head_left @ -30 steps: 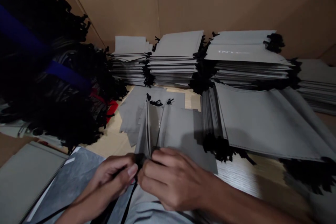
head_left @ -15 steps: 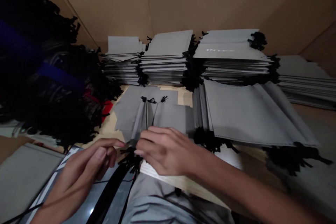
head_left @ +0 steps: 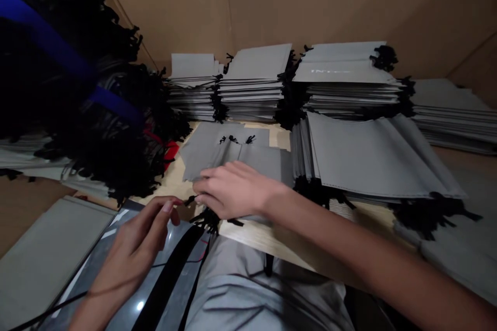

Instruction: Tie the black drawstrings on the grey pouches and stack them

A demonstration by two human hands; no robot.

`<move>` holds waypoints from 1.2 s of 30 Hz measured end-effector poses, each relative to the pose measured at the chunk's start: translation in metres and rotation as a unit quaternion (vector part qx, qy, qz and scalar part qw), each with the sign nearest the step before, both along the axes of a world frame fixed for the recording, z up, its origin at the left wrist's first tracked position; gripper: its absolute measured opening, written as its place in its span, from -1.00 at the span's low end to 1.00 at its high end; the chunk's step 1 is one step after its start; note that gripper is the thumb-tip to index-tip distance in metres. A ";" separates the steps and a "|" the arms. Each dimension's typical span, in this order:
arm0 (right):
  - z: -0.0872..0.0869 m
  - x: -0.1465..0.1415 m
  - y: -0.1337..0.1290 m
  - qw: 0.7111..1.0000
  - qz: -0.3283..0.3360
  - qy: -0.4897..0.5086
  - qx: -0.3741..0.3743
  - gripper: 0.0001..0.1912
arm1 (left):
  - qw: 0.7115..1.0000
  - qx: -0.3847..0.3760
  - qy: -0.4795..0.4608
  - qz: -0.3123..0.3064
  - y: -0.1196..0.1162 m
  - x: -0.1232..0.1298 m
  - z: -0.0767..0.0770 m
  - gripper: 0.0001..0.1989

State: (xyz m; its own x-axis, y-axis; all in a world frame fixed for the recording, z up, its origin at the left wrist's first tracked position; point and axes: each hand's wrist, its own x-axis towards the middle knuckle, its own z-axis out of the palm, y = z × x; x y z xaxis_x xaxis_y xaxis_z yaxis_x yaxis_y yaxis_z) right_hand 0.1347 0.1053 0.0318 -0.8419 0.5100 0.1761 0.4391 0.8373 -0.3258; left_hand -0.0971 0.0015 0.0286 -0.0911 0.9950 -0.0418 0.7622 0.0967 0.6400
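1. Shows grey pouches (head_left: 266, 161) lying on a pale table (head_left: 176, 176), with small black knots (head_left: 250, 139) along the far edge and black cords (head_left: 209, 221) spilling out at the near-left corner.
2. Covers the near-left part of the pouches with the right hand (head_left: 231, 189), palm down, fingers bent and close together; cannot tell from here whether pinching anything beneath.
3. Has the left hand (head_left: 149, 227) just left of the pouches, thumb and forefinger drawn nearly together beside a cord tip (head_left: 189, 200); cannot tell if gripping it.
4. Includes flat grey sheets (head_left: 200, 137) behind the pouches, partly overlapped by them.
5. Has a fanned stack (head_left: 373, 158) of grey pieces to the right of the pouches, black cords hanging from its near edge.
6. Shows a row of stacks (head_left: 254, 93) beyond the pouches, with pale lettering on one top piece, and a side stack (head_left: 452, 116) farther right.
7. Has a black heap (head_left: 128, 160) left of the pouches, crossed by a blue strap (head_left: 116, 105), with something red (head_left: 171, 154) at its edge.
8. Shows grey trousers (head_left: 240, 289) on the near side of the pouches, and a glossy dark surface (head_left: 149, 289) and grey panel (head_left: 46, 253) to the near left.
9. Ends in a brown wall (head_left: 279, 5) behind the pouches.
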 end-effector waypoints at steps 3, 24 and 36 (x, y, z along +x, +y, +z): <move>0.005 0.002 -0.001 0.999 -0.012 -0.035 -0.012 -0.80 | 1.000 -0.016 0.004 -0.005 -0.002 -0.004 -0.004 -0.58; -0.033 0.051 -0.005 0.963 -0.066 0.215 -0.145 -0.87 | 0.981 0.055 0.153 -0.103 0.012 0.049 -0.010 -0.76; -0.032 0.052 -0.008 0.959 -0.076 0.227 -0.151 -0.85 | 0.980 0.060 0.176 -0.074 0.019 0.055 -0.010 -0.69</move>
State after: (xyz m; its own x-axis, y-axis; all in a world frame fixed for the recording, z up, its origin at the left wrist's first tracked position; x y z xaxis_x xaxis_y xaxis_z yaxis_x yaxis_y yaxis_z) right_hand 0.1871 0.0975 -0.0006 -0.6255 0.7060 0.3320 0.3048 0.6128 -0.7291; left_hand -0.0419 0.0206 0.0190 0.0671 0.9942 0.0842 0.9381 -0.0916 0.3341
